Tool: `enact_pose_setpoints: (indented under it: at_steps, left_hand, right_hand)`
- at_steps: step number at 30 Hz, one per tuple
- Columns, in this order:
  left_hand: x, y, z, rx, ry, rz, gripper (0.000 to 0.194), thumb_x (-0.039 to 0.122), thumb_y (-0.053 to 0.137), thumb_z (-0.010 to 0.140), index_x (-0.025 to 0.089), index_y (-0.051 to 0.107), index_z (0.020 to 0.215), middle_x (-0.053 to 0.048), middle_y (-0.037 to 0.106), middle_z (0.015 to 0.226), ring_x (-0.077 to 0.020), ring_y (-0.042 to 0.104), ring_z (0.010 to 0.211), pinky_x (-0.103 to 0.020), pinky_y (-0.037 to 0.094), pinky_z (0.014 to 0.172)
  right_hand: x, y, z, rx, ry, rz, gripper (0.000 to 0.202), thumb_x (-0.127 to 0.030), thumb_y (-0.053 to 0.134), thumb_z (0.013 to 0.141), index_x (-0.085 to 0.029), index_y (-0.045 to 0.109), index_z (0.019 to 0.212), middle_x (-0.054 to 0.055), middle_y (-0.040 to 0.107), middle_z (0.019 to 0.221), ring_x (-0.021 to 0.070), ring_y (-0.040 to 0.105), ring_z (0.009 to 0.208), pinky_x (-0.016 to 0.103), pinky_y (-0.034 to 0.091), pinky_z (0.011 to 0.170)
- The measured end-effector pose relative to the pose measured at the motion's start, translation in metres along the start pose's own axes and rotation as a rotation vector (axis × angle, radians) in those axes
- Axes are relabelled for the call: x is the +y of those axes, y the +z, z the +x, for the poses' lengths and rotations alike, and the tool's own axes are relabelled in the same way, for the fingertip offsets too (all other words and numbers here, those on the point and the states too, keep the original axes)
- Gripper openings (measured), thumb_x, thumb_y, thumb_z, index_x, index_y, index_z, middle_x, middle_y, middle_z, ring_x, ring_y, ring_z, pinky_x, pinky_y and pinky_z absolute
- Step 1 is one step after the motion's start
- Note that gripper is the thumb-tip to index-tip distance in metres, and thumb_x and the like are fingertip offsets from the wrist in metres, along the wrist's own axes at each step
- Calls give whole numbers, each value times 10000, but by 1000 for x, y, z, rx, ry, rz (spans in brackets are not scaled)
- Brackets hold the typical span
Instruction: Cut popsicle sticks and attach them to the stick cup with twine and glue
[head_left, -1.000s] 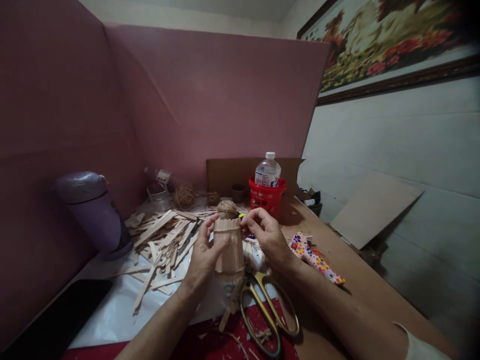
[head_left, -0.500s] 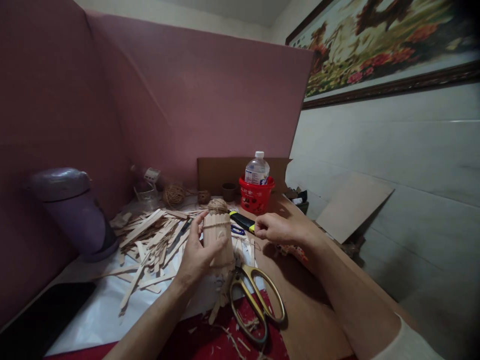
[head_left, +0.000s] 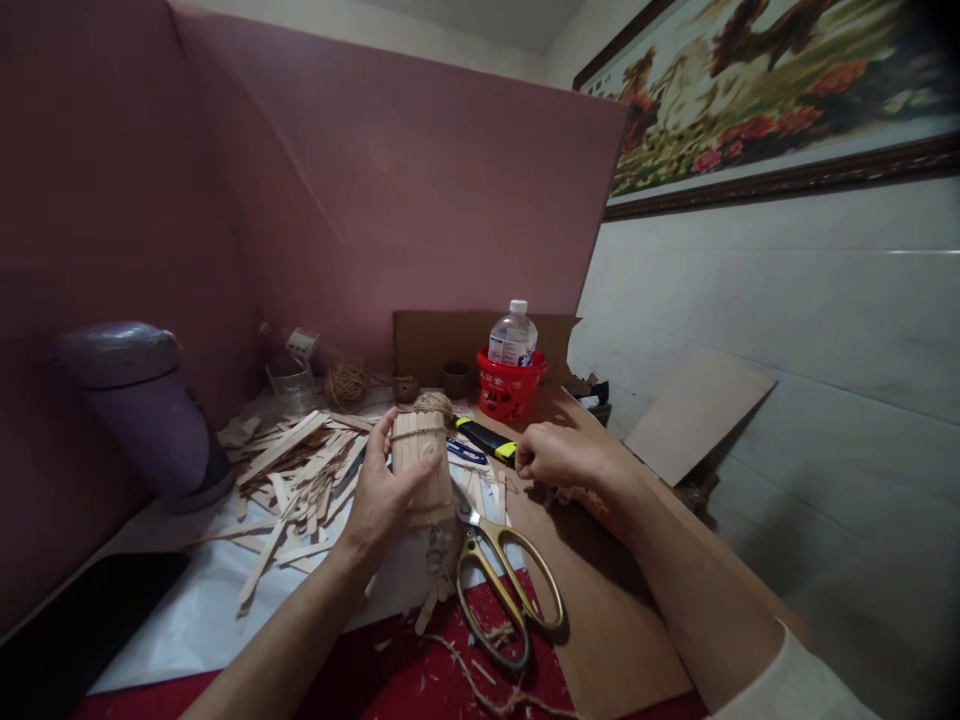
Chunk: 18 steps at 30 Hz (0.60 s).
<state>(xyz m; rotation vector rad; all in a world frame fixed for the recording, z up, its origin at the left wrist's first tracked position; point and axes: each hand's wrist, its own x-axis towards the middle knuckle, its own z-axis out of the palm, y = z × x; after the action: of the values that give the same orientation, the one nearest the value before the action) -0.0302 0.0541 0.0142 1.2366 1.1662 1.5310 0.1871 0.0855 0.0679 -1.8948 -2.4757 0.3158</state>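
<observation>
One hand grips the stick cylinder, the other is clenched beside the cutter

Around the middle of the desk (head_left: 600, 630), the left hand (head_left: 382, 500) grasps the stick cylinder (head_left: 411, 450), thumb across its front and fingers along its left side. The cylinder is close to upright over the white sheet (head_left: 187, 600), with a twine band (head_left: 420, 430) round its upper part. A ball of twine (head_left: 435, 402) shows at its top; I cannot tell whether it lies behind or inside.

The right hand (head_left: 559, 457) is clenched, towards the desk's right edge, its knuckles next to the black-and-yellow cutter (head_left: 486, 440). Whether it pinches a strand (the curled fingers hide their inner side) cannot be told.

The step in hand looks like binding the sticks with twine. The next move, I judge, calls for a steady left grip and an even pull from the right, so the band does not ride up over the stick ends.

Gold-handled scissors (head_left: 501, 588) lie towards the near edge, partly over the red cloth (head_left: 337, 680). Loose sticks (head_left: 281, 450) are heaped on the left, and a red bucket (head_left: 510, 395) stands towards the far edge.
</observation>
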Motion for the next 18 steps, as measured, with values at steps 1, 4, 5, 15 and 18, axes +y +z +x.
enact_pose_setpoints:
  at_steps: [1, 4, 5, 15, 18]
  left_hand:
    - [1, 0, 0, 3, -9, 4, 823, 387, 750, 640, 288, 368, 1362, -118, 555, 1191, -256, 629, 932, -345, 528, 738]
    - [3, 0, 1, 12, -48, -12, 840, 386, 750, 639, 302, 351, 1373, -119, 556, 1202, -260, 629, 935, -352, 530, 736]
    - [4, 0, 1, 14, -59, -32, 845, 378, 752, 638, 299, 348, 1376, -119, 558, 1205, -257, 629, 935, -354, 528, 750]
    - [15, -9, 8, 101, -86, -200, 673, 262, 715, 613, 195, 495, 1246, -88, 644, 1045, -218, 643, 825, -302, 527, 682]
    - [20, -9, 6, 65, -137, -257, 479, 302, 703, 630, 146, 570, 1063, -54, 655, 851, -178, 629, 664, -257, 500, 542]
  right_hand:
    - [1, -4, -1, 48, 4, -9, 112, -152, 600, 685, -181, 708, 684, 50, 707, 712, 181, 638, 642, 233, 380, 531]
    - [-1, -12, -6, 182, 12, -18, 154, -226, 563, 776, -178, 709, 791, 75, 716, 827, 203, 637, 774, 248, 375, 585]
    - [-4, -13, -8, 204, 2, -12, 167, -252, 555, 796, -180, 704, 819, 71, 716, 842, 197, 633, 780, 245, 372, 587]
    - [-14, -22, -21, 157, -120, -45, 220, -311, 515, 856, -191, 694, 813, 51, 708, 827, 164, 613, 732, 237, 367, 596]
    - [10, -24, -28, 161, -43, -105, 250, -312, 514, 856, -160, 687, 759, 102, 690, 808, 205, 610, 737, 273, 370, 616]
